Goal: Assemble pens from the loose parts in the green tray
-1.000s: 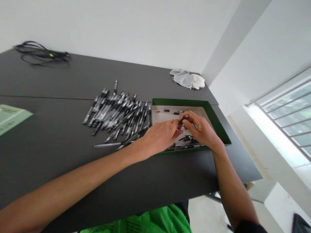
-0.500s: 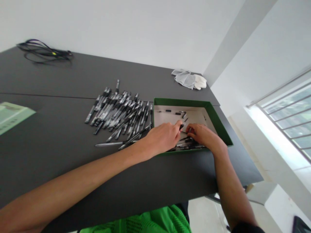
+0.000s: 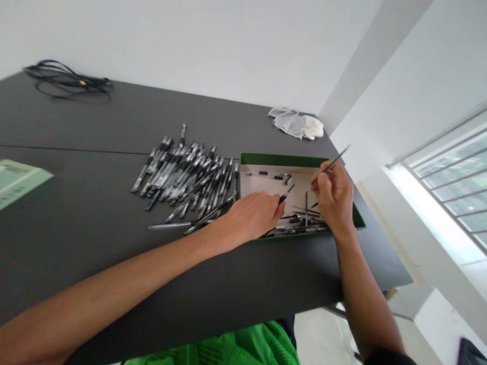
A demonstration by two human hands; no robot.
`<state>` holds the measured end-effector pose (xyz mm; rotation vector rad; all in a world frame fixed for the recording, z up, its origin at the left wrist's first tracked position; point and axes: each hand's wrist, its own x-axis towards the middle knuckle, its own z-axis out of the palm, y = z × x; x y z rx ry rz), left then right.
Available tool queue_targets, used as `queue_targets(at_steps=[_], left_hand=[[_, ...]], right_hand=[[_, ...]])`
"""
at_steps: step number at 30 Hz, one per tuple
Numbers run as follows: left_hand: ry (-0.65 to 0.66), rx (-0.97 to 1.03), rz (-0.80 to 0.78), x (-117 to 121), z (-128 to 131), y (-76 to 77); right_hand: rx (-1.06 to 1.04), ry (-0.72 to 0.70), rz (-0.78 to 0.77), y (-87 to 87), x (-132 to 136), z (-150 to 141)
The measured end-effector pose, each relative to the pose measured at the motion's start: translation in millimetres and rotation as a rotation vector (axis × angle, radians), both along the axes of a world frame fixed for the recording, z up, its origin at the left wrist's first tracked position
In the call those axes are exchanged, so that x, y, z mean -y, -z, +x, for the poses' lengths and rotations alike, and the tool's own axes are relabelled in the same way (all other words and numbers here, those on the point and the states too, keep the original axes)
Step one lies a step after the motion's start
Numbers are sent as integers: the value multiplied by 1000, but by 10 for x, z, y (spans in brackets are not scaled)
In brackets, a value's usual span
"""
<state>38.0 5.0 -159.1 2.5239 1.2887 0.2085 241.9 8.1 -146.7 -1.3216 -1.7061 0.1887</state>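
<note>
A green tray (image 3: 281, 160) with a pale floor stands on the dark table (image 3: 95, 213) and holds loose pen parts (image 3: 300, 220). My left hand (image 3: 253, 215) rests over the tray's left edge, fingers closed on a small black pen piece (image 3: 282, 198). My right hand (image 3: 335, 195) is raised above the tray's right side, pinching a thin pen refill (image 3: 330, 165) that points up and right. A heap of black and clear pens (image 3: 186, 177) lies just left of the tray.
A coil of black cable (image 3: 64, 81) lies at the far left corner. White gloves (image 3: 299, 124) sit at the far edge behind the tray. A green paper pad (image 3: 17, 180) is at the left. The table edge drops off to the right, by a window.
My right hand has lifted out of the tray with a thin refill pinched in it. The left hand has stayed at the tray's left edge with its small black piece.
</note>
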Motion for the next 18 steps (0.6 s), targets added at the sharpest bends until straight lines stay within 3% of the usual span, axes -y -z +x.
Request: queue_targets(at_steps=[2, 5, 8, 14, 18], left_hand=[[6, -2, -4, -7, 0, 12], [20, 9, -6, -8, 0, 21], [29, 21, -6, -8, 1, 29], [44, 26, -2, -5, 3, 18], [48, 15, 5, 0, 6, -15]], right_hand=[[-225, -49, 107, 6, 4, 5], [-350, -145, 185, 14, 5, -10], [-312, -220, 196, 3, 8, -33], [-255, -198, 163, -20, 22, -22], [-232, -255, 136, -26, 35, -28]])
